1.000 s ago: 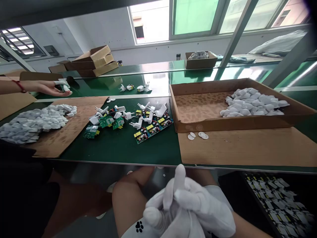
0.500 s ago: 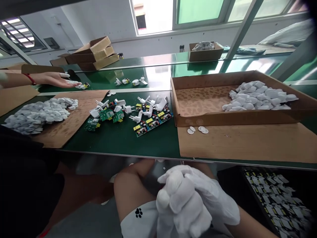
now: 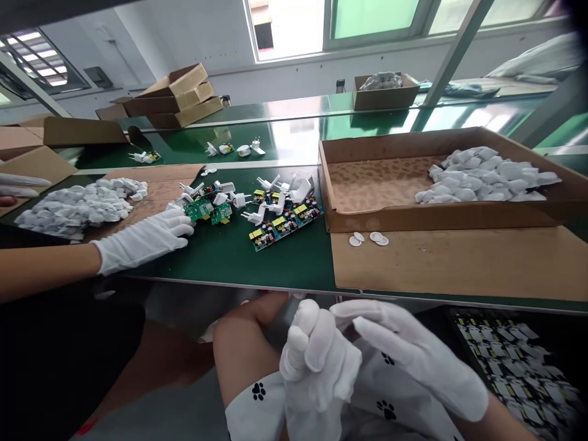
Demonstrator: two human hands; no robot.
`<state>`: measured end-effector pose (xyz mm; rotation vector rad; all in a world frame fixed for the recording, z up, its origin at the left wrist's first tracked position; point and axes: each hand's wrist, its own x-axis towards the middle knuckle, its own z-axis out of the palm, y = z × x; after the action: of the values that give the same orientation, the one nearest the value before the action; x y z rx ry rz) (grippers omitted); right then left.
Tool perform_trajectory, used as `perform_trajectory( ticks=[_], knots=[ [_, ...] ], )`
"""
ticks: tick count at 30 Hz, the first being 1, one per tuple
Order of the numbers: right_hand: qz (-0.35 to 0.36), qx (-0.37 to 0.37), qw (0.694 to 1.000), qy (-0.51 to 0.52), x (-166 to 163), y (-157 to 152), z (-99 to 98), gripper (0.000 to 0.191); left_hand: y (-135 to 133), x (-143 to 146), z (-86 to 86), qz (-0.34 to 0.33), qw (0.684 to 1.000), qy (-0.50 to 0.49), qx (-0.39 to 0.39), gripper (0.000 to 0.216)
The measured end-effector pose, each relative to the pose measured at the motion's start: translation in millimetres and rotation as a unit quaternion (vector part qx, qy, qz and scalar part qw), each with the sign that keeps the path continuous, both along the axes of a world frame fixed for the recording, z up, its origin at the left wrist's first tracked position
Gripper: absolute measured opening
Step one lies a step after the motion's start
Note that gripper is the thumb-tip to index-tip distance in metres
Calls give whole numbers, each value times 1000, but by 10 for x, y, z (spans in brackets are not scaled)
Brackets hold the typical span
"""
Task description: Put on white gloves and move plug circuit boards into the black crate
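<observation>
1. White gloves cover both of the person's own hands, which are held low over the lap, below the front edge of the green desk [image 3: 239, 263].
2. Left hand [image 3: 316, 367]: fingers curled into a loose fist, thumb up. Nothing shows in it; I cannot tell whether something small is hidden inside.
3. Right hand [image 3: 413, 361]: flat and wide, fingers stretched toward the left hand, fingertips just beside it. It holds nothing.
4. The nearest thing is a black tray [image 3: 519, 367] packed with rows of small parts. It sits under the desk edge on the person's right, close to the right wrist and touched by neither hand.
5. On the desk, well apart from these hands, circuit boards [image 3: 285, 223] lie mixed with white plug pieces [image 3: 275, 187].
6. Right of those, a cardboard box [image 3: 413, 217] holds white housings [image 3: 487, 177] heaped at its far end, the near end bare. A few white discs [image 3: 367, 239] lie in front of it.
7. A co-worker's gloved hand [image 3: 147, 240] lies flat on the desk at left, fingertips at a green board [image 3: 202, 211], beside a heap of white parts [image 3: 78, 205].
8. Judgement on progress: both hands are gloved but neither has picked up a part. All the loose boards and plugs on the desk are left to handle.
</observation>
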<state>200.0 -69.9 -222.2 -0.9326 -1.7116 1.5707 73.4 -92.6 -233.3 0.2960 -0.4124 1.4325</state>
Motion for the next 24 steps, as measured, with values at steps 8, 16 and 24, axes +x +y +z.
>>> perform_trajectory(
  ticks=[8,16,24],
  knots=[
    [-363,224,837,-342,296,674,91,31,-17,-1,-27,67,994,78,-43,13],
    [-344,317,749,-470,282,892,-64,25,27,22,-93,125,970,207,-35,27],
    [-398,292,801,-337,302,873,-67,19,43,44,-214,124,965,233,-1,24]
  ],
)
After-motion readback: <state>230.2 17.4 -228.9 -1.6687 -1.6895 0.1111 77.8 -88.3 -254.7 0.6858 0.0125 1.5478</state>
